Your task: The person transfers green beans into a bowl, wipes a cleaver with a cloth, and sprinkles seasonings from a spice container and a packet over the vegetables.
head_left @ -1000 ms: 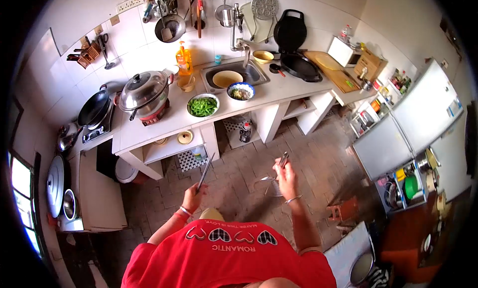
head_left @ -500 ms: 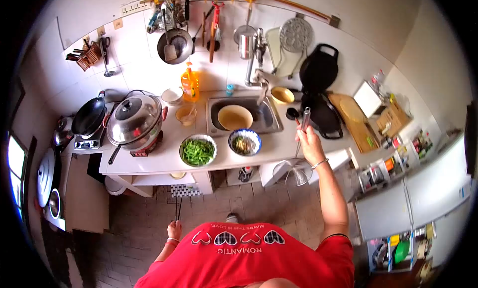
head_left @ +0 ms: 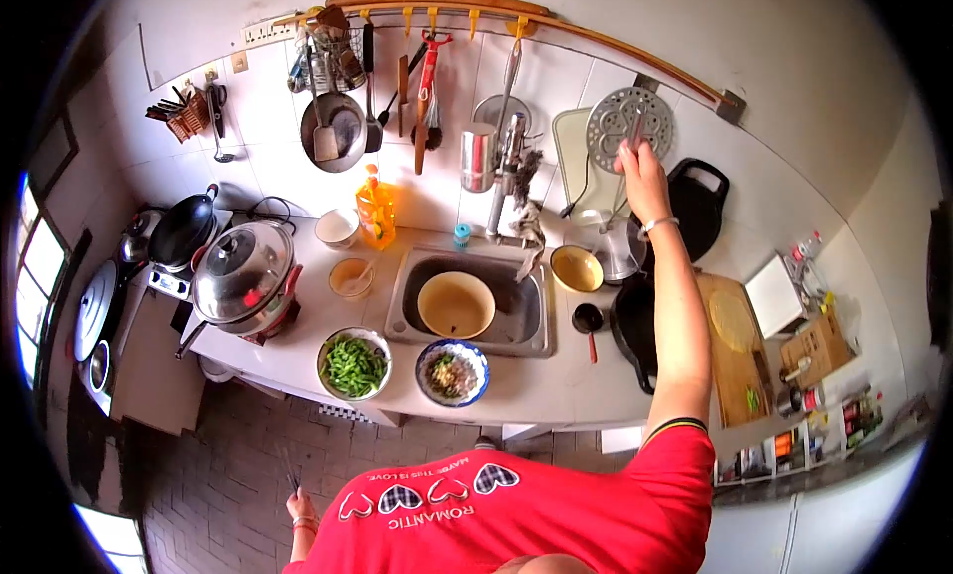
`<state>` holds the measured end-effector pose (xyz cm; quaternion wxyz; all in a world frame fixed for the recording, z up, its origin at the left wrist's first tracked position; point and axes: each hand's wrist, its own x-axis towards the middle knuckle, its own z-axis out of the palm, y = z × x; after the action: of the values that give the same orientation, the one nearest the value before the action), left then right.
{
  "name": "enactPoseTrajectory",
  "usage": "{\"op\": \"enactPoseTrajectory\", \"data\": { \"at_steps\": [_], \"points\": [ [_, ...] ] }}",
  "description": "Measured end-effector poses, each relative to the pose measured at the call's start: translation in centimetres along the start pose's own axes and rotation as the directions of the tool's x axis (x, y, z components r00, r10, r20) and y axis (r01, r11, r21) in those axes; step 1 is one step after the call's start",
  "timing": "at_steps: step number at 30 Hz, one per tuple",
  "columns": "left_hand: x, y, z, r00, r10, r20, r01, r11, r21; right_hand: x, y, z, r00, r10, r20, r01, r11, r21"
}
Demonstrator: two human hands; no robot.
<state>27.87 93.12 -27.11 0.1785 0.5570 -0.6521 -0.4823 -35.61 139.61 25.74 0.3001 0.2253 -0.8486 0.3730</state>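
Note:
My right hand is raised toward the tiled wall, closed around the long handle of a metal strainer. The strainer hangs down over the back of the counter, beside a yellow bowl and partly in front of a black two-sided pan. Low at my left side, my left hand is closed on a pair of thin chopsticks, slightly blurred. On the counter's front edge stand a bowl of cut green vegetables and a blue-rimmed bowl of chopped ingredients.
A cream basin sits in the steel sink. To the left stands a lidded steamer pot. A black ladle lies right of the sink, near a wooden cutting board. Utensils hang from a wooden rail.
My right hand has lifted the strainer from in front of the counter up toward the wall. My left hand, with the chopsticks, sits lower and further left. The view has shifted.

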Motion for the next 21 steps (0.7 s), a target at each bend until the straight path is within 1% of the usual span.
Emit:
{"op": "enactPoseTrajectory", "data": {
  "at_steps": [1, 2, 3, 4, 6, 7, 9, 11, 12, 15, 18, 19, 21],
  "points": [
    [-2.5, 0.5, 0.0, 0.999, 0.012, -0.049, -0.008, 0.997, 0.073, 2.3, 0.8, 0.5, 1.000, -0.018, -0.002, 0.018, 0.999, 0.035],
    [-2.5, -3.1, 0.7, 0.992, 0.078, -0.095, -0.055, 0.972, 0.229, 4.5, 1.8, 1.1, 1.000, -0.030, -0.008, 0.030, 0.997, 0.071],
    [-3.9, -2.9, 1.6, 0.980, 0.145, -0.139, -0.081, 0.920, 0.384, 6.5, 3.0, 1.9, 0.999, -0.038, -0.017, 0.040, 0.993, 0.110],
    [-5.2, -3.9, 2.2, 0.970, 0.179, -0.166, -0.059, 0.833, 0.550, 8.4, 3.7, 2.7, 0.999, -0.046, -0.019, 0.048, 0.989, 0.139],
    [-8.1, -5.2, 3.1, 0.979, -0.025, -0.203, 0.113, 0.894, 0.434, 12.0, 4.8, 4.2, 0.997, -0.081, -0.015, 0.082, 0.979, 0.186],
    [-9.5, -5.2, 4.0, 0.968, -0.082, -0.236, 0.172, 0.906, 0.388, 13.4, 4.6, 4.6, 0.997, -0.079, 0.021, 0.074, 0.981, 0.178],
    [-11.8, -4.0, 6.4, 0.946, -0.129, -0.299, 0.224, 0.923, 0.313, 16.1, 5.9, 6.8, 0.989, -0.120, 0.092, 0.095, 0.966, 0.239],
    [-13.4, -2.7, 8.4, 0.933, -0.135, -0.333, 0.230, 0.936, 0.266, 17.8, 6.1, 9.0, 0.975, -0.148, 0.167, 0.094, 0.951, 0.296],
    [-13.7, -1.8, 9.6, 0.931, -0.129, -0.342, 0.222, 0.943, 0.248, 18.3, 5.8, 9.8, 0.966, -0.167, 0.198, 0.104, 0.950, 0.296],
    [-14.1, 1.4, 13.8, 0.928, -0.116, -0.353, 0.194, 0.961, 0.196, 19.9, 5.0, 12.3, 0.956, -0.194, 0.219, 0.121, 0.944, 0.308],
    [-14.2, 5.1, 16.9, 0.935, -0.079, -0.345, 0.140, 0.978, 0.155, 21.4, 2.3, 14.2, 0.937, -0.278, 0.209, 0.213, 0.934, 0.289],
    [-14.1, 6.2, 17.6, 0.939, -0.068, -0.337, 0.122, 0.982, 0.143, 21.3, 0.5, 13.7, 0.931, -0.271, 0.245, 0.195, 0.936, 0.292],
    [-13.8, 8.0, 18.8, 0.945, -0.050, -0.323, 0.095, 0.987, 0.126, 22.7, -0.1, 15.7, 0.899, -0.345, 0.269, 0.255, 0.913, 0.319]
  ]
}}
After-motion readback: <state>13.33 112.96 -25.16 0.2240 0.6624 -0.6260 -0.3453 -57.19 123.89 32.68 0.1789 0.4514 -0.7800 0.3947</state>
